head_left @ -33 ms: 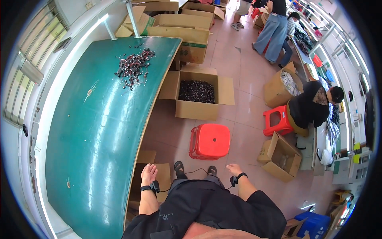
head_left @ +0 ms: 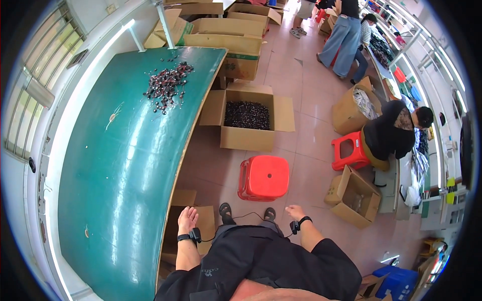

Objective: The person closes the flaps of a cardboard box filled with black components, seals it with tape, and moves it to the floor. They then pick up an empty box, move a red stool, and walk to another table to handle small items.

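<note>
My left hand [head_left: 188, 218] is held beside the front edge of the green table [head_left: 105, 200], fingers apart, with nothing in it. My right hand [head_left: 295, 211] hangs over the floor to the right of my feet, fingers loosely bent and apart, also holding nothing. Both wrists wear black straps with small devices, linked by a thin cable. Between and ahead of my hands stands a red plastic stool [head_left: 264, 175]. Beyond it sits an open cardboard box [head_left: 247, 138] of small dark glossy pieces [head_left: 247, 115]. A pile of similar dark, reddish pieces [head_left: 168, 86] lies at the table's far end.
Large cartons [head_left: 223, 45] crowd the far end of the table. To the right, a seated person in black [head_left: 389, 133] works at a long bench, near a red stool [head_left: 350, 151] and an open carton [head_left: 354, 196]. More people stand farther back. A blue crate [head_left: 396, 281] is at lower right.
</note>
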### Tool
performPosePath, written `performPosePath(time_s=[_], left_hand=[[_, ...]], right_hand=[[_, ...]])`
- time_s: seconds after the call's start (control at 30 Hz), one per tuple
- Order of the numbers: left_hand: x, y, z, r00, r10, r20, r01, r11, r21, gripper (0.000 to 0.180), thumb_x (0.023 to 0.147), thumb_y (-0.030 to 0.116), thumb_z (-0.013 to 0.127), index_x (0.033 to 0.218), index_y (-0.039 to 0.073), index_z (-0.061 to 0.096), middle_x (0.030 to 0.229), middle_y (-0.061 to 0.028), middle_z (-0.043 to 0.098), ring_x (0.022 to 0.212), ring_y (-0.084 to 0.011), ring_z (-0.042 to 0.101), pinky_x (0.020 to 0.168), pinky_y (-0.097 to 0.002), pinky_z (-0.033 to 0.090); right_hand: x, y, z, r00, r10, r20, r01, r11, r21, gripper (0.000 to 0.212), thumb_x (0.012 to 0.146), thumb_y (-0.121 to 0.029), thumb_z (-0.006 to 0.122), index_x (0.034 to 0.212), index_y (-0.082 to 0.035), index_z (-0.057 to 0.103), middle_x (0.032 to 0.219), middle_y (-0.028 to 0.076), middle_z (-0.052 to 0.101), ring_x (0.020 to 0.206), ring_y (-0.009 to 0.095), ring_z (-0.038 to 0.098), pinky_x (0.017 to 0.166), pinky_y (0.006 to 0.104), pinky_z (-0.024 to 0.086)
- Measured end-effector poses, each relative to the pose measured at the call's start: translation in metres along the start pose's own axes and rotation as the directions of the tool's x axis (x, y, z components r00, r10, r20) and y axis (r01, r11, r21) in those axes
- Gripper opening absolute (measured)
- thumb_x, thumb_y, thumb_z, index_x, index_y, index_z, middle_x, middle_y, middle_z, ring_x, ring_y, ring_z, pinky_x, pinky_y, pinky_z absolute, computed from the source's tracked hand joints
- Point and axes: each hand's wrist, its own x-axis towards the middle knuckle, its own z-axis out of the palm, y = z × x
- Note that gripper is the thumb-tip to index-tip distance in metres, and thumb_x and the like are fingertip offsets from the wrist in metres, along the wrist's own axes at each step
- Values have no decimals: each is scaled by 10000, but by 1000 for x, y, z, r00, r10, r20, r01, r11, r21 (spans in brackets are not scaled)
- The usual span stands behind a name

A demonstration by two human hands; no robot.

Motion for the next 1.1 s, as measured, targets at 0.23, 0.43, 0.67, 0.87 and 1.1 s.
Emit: performPosePath(time_s=[0.23, 0.43, 0.67, 0.87, 1.1], left_hand=[[-26, -64, 28, 999, 36, -38, -37, 999, -19, 391, 950, 258, 600, 1278, 64, 514, 1258, -118, 581, 1108, -249, 589, 881, -395, 528], [-65, -123, 86, 998, 60, 25, -62, 994, 93, 495, 944, 330, 604, 1340, 69, 463, 1373, -111, 505, 1292, -269, 467, 1043, -414, 418], [-88, -161, 90, 997, 1, -79, 6, 995, 97, 430, 964, 264, 591, 1319, 51, 475, 1283, -132, 561, 1147, -246, 570, 910, -367, 505], [-79, -153, 108, 999, 13, -52, -6, 991, 137, 428, 955, 259, 608, 1304, 41, 489, 1270, -143, 567, 1138, -252, 576, 912, -375, 501], [-87, -148, 125, 997, 50, 51, -60, 976, 208, 411, 962, 240, 597, 1301, 28, 502, 1245, -145, 586, 1083, -228, 603, 874, -342, 519]], right_hand=[[29, 37, -66, 994, -47, 101, 39, 996, 78, 373, 882, -327, 669, 1090, -19, 639, 839, 41, 642, 697, 145, 590, 574, 309, 488], [46, 71, -140, 987, -133, 89, 131, 991, 31, 282, 895, -351, 616, 834, -79, 660, 685, -2, 584, 612, 115, 540, 532, 317, 440], [41, 80, -164, 968, 96, 230, -160, 947, 279, 241, 926, -255, 628, 1086, -74, 621, 815, -2, 613, 679, 121, 580, 570, 287, 484], [10, 12, -154, 973, 69, 218, -148, 918, 369, 385, 934, -283, 632, 1237, -56, 562, 1082, 72, 653, 937, 152, 632, 762, 299, 526], [-36, -105, -137, 954, -227, 194, 101, 857, 505, 423, 972, -266, 580, 1302, -9, 516, 1157, 117, 637, 1029, 180, 626, 856, 311, 513]])
